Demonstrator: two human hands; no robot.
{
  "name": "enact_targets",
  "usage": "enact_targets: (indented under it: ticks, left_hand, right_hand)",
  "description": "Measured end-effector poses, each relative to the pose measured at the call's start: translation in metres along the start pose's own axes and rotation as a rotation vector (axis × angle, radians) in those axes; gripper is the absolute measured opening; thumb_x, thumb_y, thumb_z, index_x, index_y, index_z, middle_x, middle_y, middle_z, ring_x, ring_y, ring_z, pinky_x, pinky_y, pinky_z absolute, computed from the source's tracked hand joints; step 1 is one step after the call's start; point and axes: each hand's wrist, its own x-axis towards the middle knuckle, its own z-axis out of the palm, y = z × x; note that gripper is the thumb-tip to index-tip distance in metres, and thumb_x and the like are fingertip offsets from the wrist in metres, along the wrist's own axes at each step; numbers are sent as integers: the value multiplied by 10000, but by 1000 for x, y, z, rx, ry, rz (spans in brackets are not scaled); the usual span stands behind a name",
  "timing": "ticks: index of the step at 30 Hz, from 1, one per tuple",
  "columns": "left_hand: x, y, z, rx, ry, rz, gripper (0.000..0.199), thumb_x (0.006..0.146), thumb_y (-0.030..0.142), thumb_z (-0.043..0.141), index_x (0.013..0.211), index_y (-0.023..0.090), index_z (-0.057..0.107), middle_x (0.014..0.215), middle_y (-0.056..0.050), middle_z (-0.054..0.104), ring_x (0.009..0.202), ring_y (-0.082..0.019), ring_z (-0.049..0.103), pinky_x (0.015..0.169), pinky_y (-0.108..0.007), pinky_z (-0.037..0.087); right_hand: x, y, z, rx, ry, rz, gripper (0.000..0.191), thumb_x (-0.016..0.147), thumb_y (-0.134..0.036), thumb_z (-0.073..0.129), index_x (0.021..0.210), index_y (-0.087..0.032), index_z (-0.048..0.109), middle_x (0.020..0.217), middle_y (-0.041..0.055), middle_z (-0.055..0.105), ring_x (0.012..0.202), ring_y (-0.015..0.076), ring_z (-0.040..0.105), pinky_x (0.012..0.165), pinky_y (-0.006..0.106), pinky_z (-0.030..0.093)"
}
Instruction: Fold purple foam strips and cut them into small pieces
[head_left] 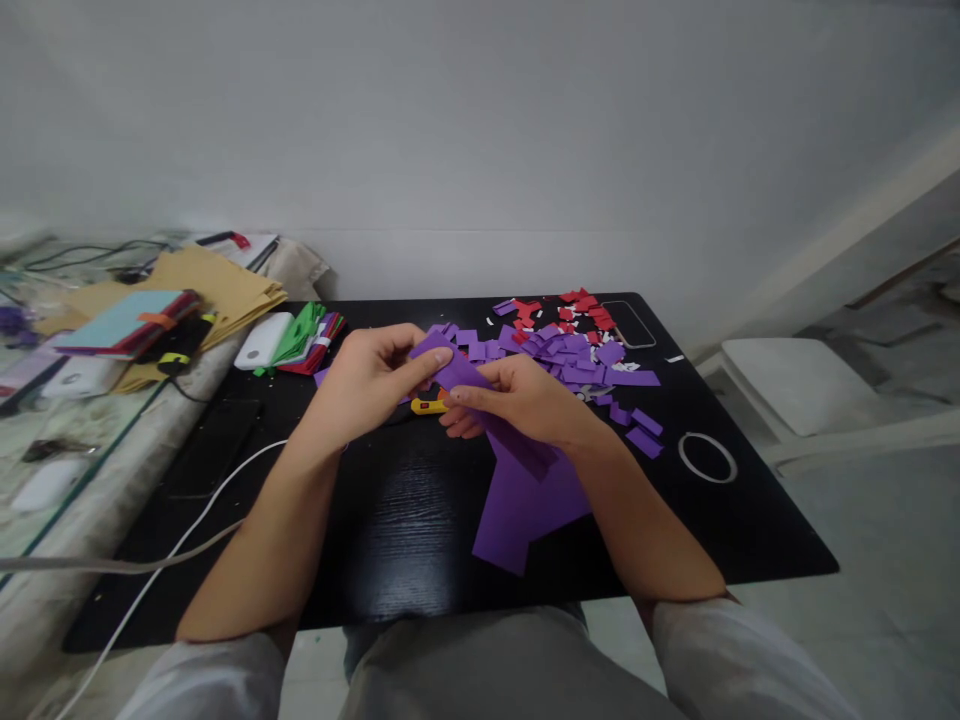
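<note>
The black table (pixel 394 545) bears paper scraps (pixel 562 348) toward its far right corner, a ring (pixel 712 481) near its right edge.

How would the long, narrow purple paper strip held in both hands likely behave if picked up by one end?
The purple strip would probably feel light, being thin paper. It may stay fairly straight, since the end past the right hand looks unbent.

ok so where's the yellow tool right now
In the head view, the yellow tool is near the middle, showing between the left hand and the right hand, just below the purple strip in the picture.
</note>
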Motion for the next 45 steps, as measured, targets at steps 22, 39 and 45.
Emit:
enact_targets:
  ticks: [22, 39, 45]
  left_hand:
    - [-182, -97, 12, -45, 186, -613, 408, 847, 546, 736, 991, 172, 659, 677, 19, 644, 569, -142, 582, 554, -244, 459]
    - [-243, -96, 61, 689, 74, 149, 297, 1019, 109, 523, 1228, 184, 721, 1136, -93, 765, 1040, -253, 708, 889, -412, 574]
    - [-236, -92, 58, 735, 13, 146, 206, 1027, 164, 570, 1153, 141, 731, 1097, -105, 769, 996, -248, 708, 883, -417, 574]
  right_hand:
    - [-53, 139, 65, -990, 8, -440, 271, 1029, -184, 608, 1284, -161, 699, 1309, 126, 731, 1219, 235, 684, 1107, 435, 561]
    - [-76, 184, 73, -1136, -106, -568, 317, 1049, -110, 486, 1278, -111, 705, 1230, 122, 754, 1152, 236, 657, 1069, 398, 577]
    - [-74, 179, 71, -1198, -135, -610, 304, 1066, -137, 465, 1230, -113, 720, 1177, 131, 771, 1138, 249, 670, 1045, 411, 587]
